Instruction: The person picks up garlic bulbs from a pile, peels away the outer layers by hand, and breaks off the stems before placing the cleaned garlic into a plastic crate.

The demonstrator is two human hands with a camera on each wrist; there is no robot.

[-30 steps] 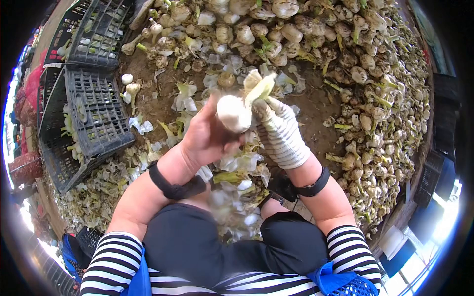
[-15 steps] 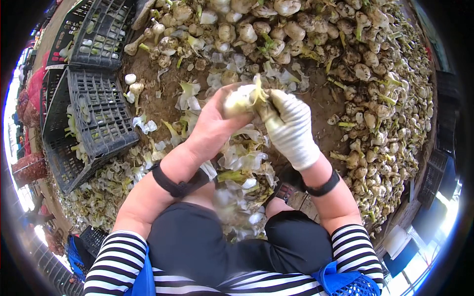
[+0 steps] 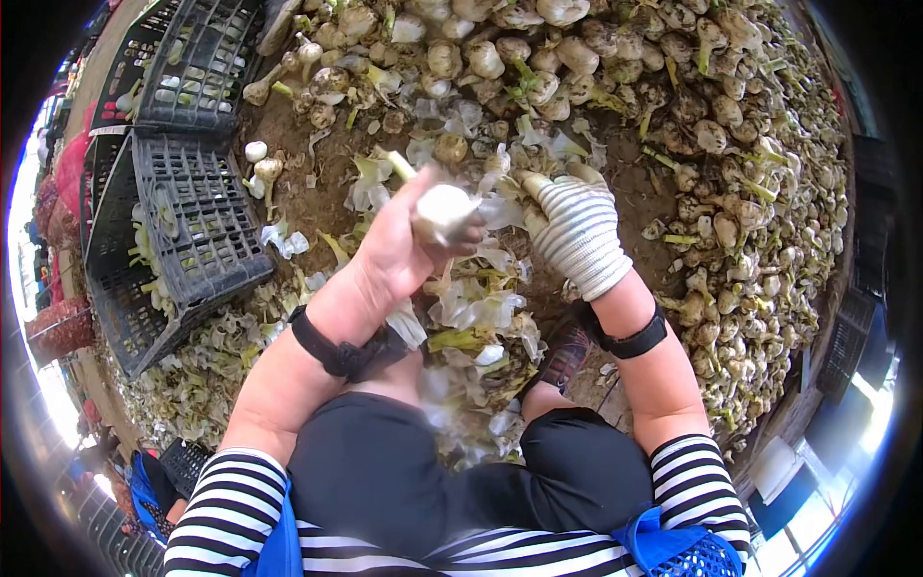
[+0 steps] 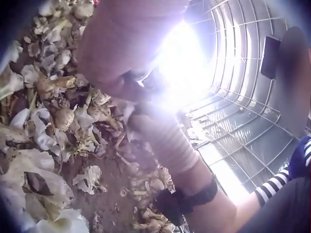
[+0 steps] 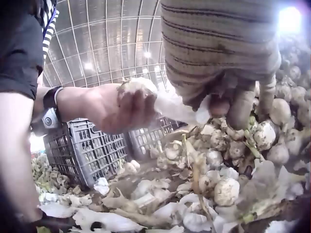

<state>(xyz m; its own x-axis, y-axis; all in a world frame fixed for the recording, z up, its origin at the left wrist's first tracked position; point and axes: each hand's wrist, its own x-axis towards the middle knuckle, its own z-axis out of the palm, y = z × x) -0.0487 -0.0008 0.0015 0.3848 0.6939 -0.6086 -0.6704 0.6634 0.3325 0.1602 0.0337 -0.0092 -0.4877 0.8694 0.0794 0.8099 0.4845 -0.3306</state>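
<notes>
In the head view my bare left hand [image 3: 389, 252] grips a white garlic bulb [image 3: 444, 212], its cut stem [image 3: 399, 165] poking out past the fingers. To its right is my right hand [image 3: 579, 231], in a striped knit glove with curled fingers. Those fingers pinch a strip of papery garlic skin [image 3: 500, 211] that spans the space between the two hands. The right wrist view shows this pale skin [image 5: 176, 109] stretching from the bulb [image 5: 138, 86] to the gloved fingertips. Glare washes out much of the left wrist view around the hands.
A large heap of untrimmed garlic [image 3: 731, 231] curves along the back and right. Black plastic crates [image 3: 197, 216] stand at left, with garlic inside. Two white bulbs [image 3: 267, 170] lie beside them. Peeled skins [image 3: 471, 303] litter the ground between the feet.
The bulb was between both hands and has turned, its stem now pointing up-left. Skin has come away from it with the gloved hand, which has moved right, apart from the left.
</notes>
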